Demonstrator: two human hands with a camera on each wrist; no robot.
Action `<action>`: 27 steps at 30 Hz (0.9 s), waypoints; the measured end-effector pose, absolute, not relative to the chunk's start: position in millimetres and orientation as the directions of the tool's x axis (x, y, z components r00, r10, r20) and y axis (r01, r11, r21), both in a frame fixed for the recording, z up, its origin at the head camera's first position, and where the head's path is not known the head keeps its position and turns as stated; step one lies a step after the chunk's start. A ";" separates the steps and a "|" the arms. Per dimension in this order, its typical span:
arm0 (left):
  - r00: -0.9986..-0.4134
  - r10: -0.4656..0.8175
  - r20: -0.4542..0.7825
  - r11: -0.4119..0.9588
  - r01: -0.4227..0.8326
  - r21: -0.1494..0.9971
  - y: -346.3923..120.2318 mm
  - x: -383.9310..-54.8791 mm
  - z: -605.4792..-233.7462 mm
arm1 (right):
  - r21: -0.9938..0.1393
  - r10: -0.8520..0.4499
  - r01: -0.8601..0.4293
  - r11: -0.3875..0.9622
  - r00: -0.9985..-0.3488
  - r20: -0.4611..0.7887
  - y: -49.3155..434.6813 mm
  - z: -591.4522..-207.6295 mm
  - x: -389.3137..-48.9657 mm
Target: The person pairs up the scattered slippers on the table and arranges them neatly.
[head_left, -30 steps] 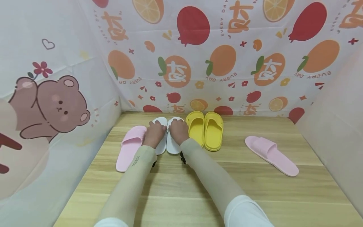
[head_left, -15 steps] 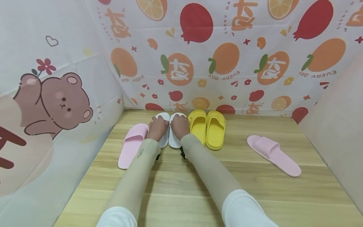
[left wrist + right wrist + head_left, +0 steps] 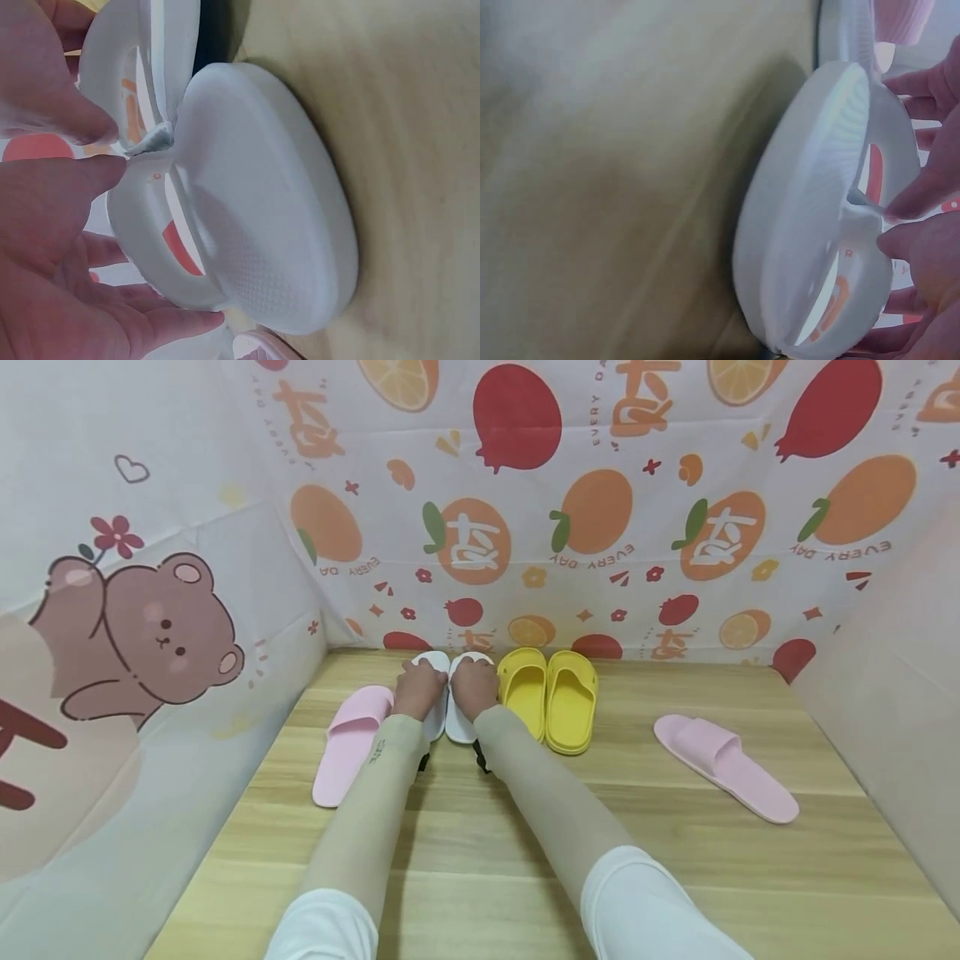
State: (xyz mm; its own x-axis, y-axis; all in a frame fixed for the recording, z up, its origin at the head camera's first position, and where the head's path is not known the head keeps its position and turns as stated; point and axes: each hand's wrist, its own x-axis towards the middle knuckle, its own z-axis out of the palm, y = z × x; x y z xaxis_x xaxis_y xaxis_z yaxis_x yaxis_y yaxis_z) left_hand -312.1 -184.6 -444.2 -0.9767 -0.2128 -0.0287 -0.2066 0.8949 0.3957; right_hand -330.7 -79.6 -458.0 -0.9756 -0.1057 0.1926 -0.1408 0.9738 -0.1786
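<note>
Two white slippers stand side by side near the printed back wall, toes toward it. My left hand [image 3: 417, 687] spans the strap of the left white slipper [image 3: 262, 195], thumb on the inner side and fingers on the outer. Over the right white slipper [image 3: 799, 225] my right hand [image 3: 475, 687] grips the strap the same way. Both thumbs come close together where the two straps meet, as the left wrist view shows. From the head, the hands hide most of both straps, while the heel ends show.
A pink slipper [image 3: 347, 752] lies just left of the white pair. Yellow slippers [image 3: 570, 706] stand close on the right, toes at the fabric wall [image 3: 517, 585]. Another pink slipper [image 3: 731, 768] lies slanted farther right on the wooden floor [image 3: 480, 860].
Both hands have slid the white slippers forward toward the back wall; their heel ends now sit slightly farther back than the yellow ones. The head view has shifted a little.
</note>
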 end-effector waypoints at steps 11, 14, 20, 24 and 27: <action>-0.967 -0.252 -0.037 0.884 -0.245 0.398 -181.4 -319.5 -451.3 | -0.214 -0.075 -0.115 0.970 -0.980 0.187 -79.8 -463.7 -337.2; -0.966 -0.257 -0.011 0.886 -0.240 0.397 -181.2 -322.2 -454.1 | -0.216 -0.084 -0.130 0.968 -0.974 0.209 -77.7 -462.6 -337.3; -0.964 -0.265 0.030 0.886 -0.231 0.402 -181.8 -328.8 -459.6 | -0.205 -0.109 -0.161 0.965 -0.964 0.242 -75.3 -457.6 -339.2; -0.960 -0.278 0.013 0.877 -0.249 0.411 -183.7 -328.8 -461.4 | -0.232 -0.113 -0.157 0.960 -0.975 0.191 -75.1 -456.6 -339.9; -0.962 -0.271 0.007 0.875 -0.244 0.417 -185.1 -325.6 -459.5 | -0.252 -0.118 -0.158 0.955 -0.979 0.164 -73.3 -454.5 -340.1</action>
